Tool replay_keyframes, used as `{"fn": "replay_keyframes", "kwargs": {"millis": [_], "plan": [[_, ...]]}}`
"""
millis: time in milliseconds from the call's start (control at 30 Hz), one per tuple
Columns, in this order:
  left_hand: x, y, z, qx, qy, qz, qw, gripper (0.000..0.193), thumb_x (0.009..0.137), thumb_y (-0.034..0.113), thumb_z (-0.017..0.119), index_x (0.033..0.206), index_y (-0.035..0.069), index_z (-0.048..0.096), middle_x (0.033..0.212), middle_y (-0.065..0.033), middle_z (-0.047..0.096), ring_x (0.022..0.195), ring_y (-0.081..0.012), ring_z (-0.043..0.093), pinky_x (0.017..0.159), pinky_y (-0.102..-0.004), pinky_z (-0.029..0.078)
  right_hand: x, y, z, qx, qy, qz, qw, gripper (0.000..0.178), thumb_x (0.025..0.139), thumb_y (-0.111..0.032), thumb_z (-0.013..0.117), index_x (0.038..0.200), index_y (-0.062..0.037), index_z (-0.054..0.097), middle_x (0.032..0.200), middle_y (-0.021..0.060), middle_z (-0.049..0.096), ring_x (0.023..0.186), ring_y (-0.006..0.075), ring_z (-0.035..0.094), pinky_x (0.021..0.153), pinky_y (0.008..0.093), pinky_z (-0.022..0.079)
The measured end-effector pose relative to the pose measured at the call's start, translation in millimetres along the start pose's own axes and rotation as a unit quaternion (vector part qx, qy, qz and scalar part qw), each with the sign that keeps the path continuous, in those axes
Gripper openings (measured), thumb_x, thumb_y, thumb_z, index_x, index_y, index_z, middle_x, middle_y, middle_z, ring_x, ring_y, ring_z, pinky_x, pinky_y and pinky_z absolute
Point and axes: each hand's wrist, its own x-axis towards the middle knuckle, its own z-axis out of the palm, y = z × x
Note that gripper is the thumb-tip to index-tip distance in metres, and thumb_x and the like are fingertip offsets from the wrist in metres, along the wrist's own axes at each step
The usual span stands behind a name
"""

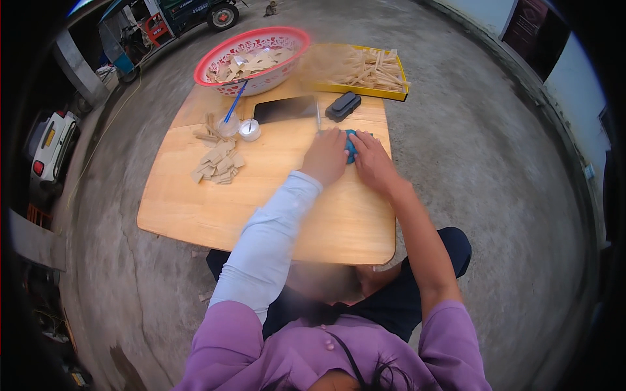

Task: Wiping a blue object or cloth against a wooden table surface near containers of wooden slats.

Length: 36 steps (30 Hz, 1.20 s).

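Both my hands meet at the right side of the wooden table [189,199], over a small blue thing [351,148] that is mostly hidden under the fingers. My left hand [325,158], its forearm in a pale sleeve, presses on it from the left with bent fingers. From the right, my right hand [375,161] grips its other side, fingers close together. The kind of blue thing cannot be made out. Just beyond the hands are a black oblong case [343,105] and a dark flat phone-like slab [285,109]. A thin pale rod [318,116] stands out beside the slab.
Small tan flat pieces [220,163] lie heaped at the table's left. Near them are a white round jar [249,130] and a clear cup [228,127] with a blue stick [236,101]. A red-rimmed basin [203,58] and a yellow tray [391,96] of tan strips stand far off.
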Motion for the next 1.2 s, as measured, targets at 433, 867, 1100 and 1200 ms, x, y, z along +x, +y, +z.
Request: {"fn": "replay_keyframes", "kwargs": {"millis": [433,867,1100,1200], "plan": [[-125.9,66.0,-57.5,-0.07,-0.096,0.108,0.987,0.057,0.09,0.019,0.057,0.14,0.0,0.04,0.145,-0.021,0.039,0.135,-0.0355,0.036,0.111,-0.046,0.03,-135.5,-78.1,-45.9,0.037,-0.02,-0.052,0.998,0.05,0.081,-0.007,0.058,0.129,0.0051,0.049,0.133,0.0248,0.049,0.126,0.0418,0.045,0.107,0.049,0.035],[36.0,9.8,32.5,-0.064,0.014,0.045,0.997,0.044,0.094,0.022,0.053,0.13,-0.002,0.044,0.137,-0.0241,0.044,0.129,-0.0389,0.04,0.107,-0.0513,0.031,0.1,39.0,-19.6,0.008,0.027,0.006,1.0,0.046,0.089,-0.005,0.053,0.134,-0.0003,0.046,0.138,0.0211,0.046,0.131,0.0389,0.04,0.112,0.0466,0.03],[-2.9,24.8,4.9,-0.039,-0.003,0.082,0.996,0.042,0.09,0.016,0.056,0.127,-0.001,0.047,0.132,-0.023,0.048,0.122,-0.0378,0.047,0.103,-0.0438,0.038,-37.4,-0.3,-22.0,0.023,0.043,0.021,0.999,0.047,0.087,-0.003,0.054,0.132,0.0022,0.046,0.137,0.0244,0.045,0.13,0.041,0.04,0.111,0.0495,0.031],[-61.1,44.8,-22.3,-0.056,-0.034,0.121,0.99,0.047,0.089,0.017,0.058,0.131,-0.002,0.046,0.137,-0.0225,0.045,0.128,-0.0363,0.043,0.107,-0.0432,0.036,-93.1,-41.2,-29.2,-0.01,0.065,-0.027,0.997,0.05,0.081,-0.003,0.057,0.129,0.0061,0.046,0.132,0.0282,0.046,0.122,0.045,0.045,0.107,0.0498,0.034]]}}
